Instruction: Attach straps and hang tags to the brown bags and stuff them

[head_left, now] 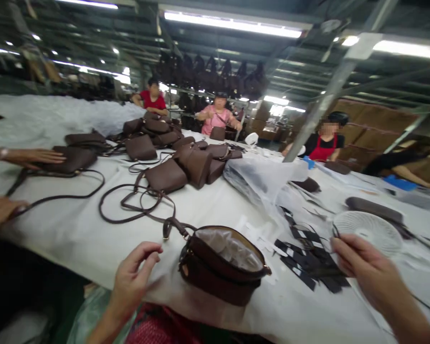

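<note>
A dark brown handbag [218,286] stands unzipped in front of me, clear plastic stuffing [231,248] showing in its mouth. Just left of it is my left hand [134,272], empty, with thumb and fingers slightly apart. My right hand [369,267] pinches a thin dark cord [335,231] above a pile of black hang tags [308,258]. What hangs from that cord, if anything, I cannot make out against the pile. The bag's strap [177,224] lies over toward its back left.
Several brown handbags [165,176] with looped straps are heaped beyond. A clear plastic bag [265,181] lies at centre, a white fan [367,231] at right. Another person's hand [46,156] rests on a bag at left. Co-workers [218,117] are across the white table [75,234].
</note>
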A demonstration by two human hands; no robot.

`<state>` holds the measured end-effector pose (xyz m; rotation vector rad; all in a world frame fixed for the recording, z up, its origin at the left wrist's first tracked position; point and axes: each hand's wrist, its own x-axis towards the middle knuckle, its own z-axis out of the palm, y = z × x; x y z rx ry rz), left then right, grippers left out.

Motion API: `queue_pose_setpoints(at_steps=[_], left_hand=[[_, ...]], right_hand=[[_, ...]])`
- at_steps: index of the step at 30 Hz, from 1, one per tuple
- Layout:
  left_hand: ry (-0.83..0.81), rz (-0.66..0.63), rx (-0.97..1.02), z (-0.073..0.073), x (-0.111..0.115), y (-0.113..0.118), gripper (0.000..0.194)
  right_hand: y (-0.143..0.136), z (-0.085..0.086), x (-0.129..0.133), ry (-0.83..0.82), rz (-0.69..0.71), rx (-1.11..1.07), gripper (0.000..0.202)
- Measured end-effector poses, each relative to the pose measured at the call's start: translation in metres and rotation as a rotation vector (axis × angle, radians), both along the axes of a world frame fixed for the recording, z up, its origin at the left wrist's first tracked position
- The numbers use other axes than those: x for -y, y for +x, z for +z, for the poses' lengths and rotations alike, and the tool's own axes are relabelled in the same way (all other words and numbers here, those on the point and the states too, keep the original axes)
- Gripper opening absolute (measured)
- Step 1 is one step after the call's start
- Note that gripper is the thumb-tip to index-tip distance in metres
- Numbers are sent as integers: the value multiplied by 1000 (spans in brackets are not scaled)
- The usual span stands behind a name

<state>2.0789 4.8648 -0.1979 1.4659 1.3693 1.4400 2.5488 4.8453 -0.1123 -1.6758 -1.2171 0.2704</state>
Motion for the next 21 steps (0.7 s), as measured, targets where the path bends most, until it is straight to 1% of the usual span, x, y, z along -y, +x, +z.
queue_pose_setpoints(at_steps=[1, 2, 3, 4, 5, 6, 7, 8, 9, 10, 12, 13, 16, 17, 18, 20, 21], left_hand=[[25, -61, 11, 6, 7, 4, 23], [50, -134, 23, 13, 14, 10, 22], [77, -217, 34, 18, 22, 16, 21], [106, -302, 45, 24, 29, 23, 23], [135, -382, 48, 28, 37, 30, 30], [167, -449, 39, 32, 44, 36, 42], [198, -494, 15, 34, 51, 41, 53], [225, -521, -26, 35, 56, 45, 58], [249, -536, -77, 35, 60, 47, 55], [272, -544, -128, 35, 63, 48, 46], [304, -569, -203, 32, 65, 46, 29], [304, -577, -221, 31, 65, 43, 27], [248, -557, -223, 29, 65, 31, 35], [218, -549, -214, 29, 66, 27, 35], [183, -549, -196, 30, 67, 24, 30], [95, -579, -114, 30, 69, 22, 12], [49, -596, -53, 30, 69, 22, 24]], right_hand=[[-14, 16, 6, -35, 63, 91, 30], [-33, 29, 12, -66, 175, 214, 30], [-58, 39, 18, -64, 319, 328, 28], [-86, 46, 24, -59, 462, 427, 24], [-116, 48, 29, -77, 621, 503, 17], [-144, 48, 34, -101, 773, 562, 12], [-170, 45, 37, -110, 883, 607, 12], [-192, 40, 39, -113, 942, 647, 14], [-209, 35, 41, -124, 979, 678, 16], [-221, 30, 41, -130, 996, 702, 16], [-234, 23, 41, -136, 1003, 730, 17], [-236, 21, 41, -135, 1007, 739, 18], [-241, 17, 41, -137, 1024, 766, 22], [-243, 15, 42, -146, 1028, 775, 23], [-246, 14, 42, -156, 1033, 780, 23], [-251, 10, 41, -168, 1033, 781, 23], [-253, 9, 41, -169, 1030, 779, 23]])
